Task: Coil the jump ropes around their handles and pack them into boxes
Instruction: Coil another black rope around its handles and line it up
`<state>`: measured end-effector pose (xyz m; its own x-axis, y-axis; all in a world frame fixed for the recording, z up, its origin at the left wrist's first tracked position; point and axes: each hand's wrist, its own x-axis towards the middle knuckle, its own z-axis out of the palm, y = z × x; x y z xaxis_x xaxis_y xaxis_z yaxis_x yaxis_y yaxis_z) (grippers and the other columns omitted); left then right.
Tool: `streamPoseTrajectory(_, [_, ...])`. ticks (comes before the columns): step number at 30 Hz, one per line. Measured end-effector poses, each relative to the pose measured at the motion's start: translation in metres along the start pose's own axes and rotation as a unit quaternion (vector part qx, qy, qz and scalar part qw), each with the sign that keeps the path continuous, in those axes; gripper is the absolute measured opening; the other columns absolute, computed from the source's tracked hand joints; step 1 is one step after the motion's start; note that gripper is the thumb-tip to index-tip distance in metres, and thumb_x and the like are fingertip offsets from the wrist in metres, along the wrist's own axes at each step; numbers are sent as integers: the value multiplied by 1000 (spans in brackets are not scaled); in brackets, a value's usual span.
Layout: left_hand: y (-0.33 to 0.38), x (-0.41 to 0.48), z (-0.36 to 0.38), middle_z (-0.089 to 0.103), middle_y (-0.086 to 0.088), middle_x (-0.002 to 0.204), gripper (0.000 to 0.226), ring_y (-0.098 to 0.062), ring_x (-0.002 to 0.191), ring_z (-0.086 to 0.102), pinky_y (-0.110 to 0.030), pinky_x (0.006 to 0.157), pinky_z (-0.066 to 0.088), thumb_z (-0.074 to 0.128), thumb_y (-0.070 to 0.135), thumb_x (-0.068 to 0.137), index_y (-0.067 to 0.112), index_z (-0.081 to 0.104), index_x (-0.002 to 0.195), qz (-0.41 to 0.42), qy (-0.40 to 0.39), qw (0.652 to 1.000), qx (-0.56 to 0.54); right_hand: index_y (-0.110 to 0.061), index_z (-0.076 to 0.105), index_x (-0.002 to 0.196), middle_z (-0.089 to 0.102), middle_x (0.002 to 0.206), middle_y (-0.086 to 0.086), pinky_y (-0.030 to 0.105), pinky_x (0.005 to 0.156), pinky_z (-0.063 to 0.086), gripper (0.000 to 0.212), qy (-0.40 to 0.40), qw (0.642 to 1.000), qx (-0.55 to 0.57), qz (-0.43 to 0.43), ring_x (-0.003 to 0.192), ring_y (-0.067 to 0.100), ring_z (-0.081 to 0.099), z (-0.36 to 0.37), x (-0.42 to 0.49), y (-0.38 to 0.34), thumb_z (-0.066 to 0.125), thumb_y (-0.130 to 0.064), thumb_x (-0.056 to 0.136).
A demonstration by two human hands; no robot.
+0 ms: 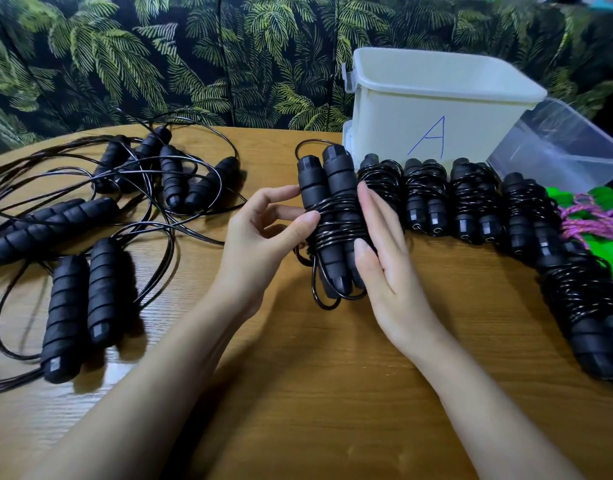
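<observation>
**Head view: wound jump rope held between both hands, loose loops to mind**

Head camera, centre of frame: a coiled bundle (333, 216) of two black foam-grip handles wrapped in thin glossy black cord is held just above the round wooden table (315, 393). The left hand (263, 233) pinches it, thumb on the coils and fingers behind. The right hand (384, 258) lies flat along its 3 o'clock side, fingers straight and thumb resting on the wraps.

I judge the bundle light. Its foam looks soft and grippy, but the cord looks slick and springy and is likely to unwind. The best hold is across the wrapped middle, pinning the coils.

Slack loops stick out at 6 and 11 o'clock, and I cannot tell whether the cord's end is tucked. At 1 o'clock the opaque white plastic box marked "A" (436, 98) hides its contents. The clear plastic box (558, 143) and the green-handled rope with purple cord (603, 216) are cut off at 3 o'clock. The uncoiled black ropes (90, 209) at 9 o'clock are too tangled to count.
</observation>
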<state>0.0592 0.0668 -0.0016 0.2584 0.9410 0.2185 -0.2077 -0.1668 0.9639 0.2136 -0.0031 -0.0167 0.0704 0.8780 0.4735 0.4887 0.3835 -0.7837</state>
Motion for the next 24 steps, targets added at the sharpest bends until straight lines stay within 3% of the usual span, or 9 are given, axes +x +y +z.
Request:
streamPoseTrajectory(6, [-1,0,0,72,5,77,42,-7,75,66,-22,70,51,76,25,70,15,62,108,8,20,1000,6,-31,25,152,26,162,-4,17,119,16,51,-8,999,-31,12,149,2,19,1,-1,5,32,-15,103])
streamPoseTrajectory(14, [0,0,1,71,4,83,40,-4,82,65,-18,73,51,73,19,76,17,65,115,21,-18,1000,6,-30,21,151,24,160,-11,14,118,13,58,-5,997,27,66,147,-6,16,0,-1,2,33,-10,98])
streamPoseTrajectory(16, [-1,-2,3,70,6,83,43,-5,79,65,-20,73,52,74,18,75,15,65,117,28,-18,999,11,-29,17,153,23,160,-12,15,118,16,60,-7,998,19,67,146,-7,16,1,-2,1,41,-24,98])
streamPoseTrajectory(19, [0,-5,7,69,7,78,44,-4,71,65,-19,67,53,77,16,71,12,65,113,36,-2,999,8,-32,10,157,25,159,-16,4,103,27,88,-27,994,-42,98,139,-14,24,4,-4,-4,50,-58,84])
streamPoseTrajectory(21, [-1,-6,7,68,4,80,44,-6,71,65,-19,67,53,79,18,68,16,67,110,39,4,999,15,-39,5,156,29,158,-19,13,97,36,102,-29,985,-124,117,135,-8,32,6,-5,-10,53,-72,72])
streamPoseTrajectory(24, [-4,-5,5,67,-4,87,45,-12,74,65,-25,71,55,84,24,67,21,69,109,43,6,998,35,-37,7,157,29,157,-18,23,96,35,108,-25,979,-163,121,137,0,29,7,-4,-13,65,-69,71])
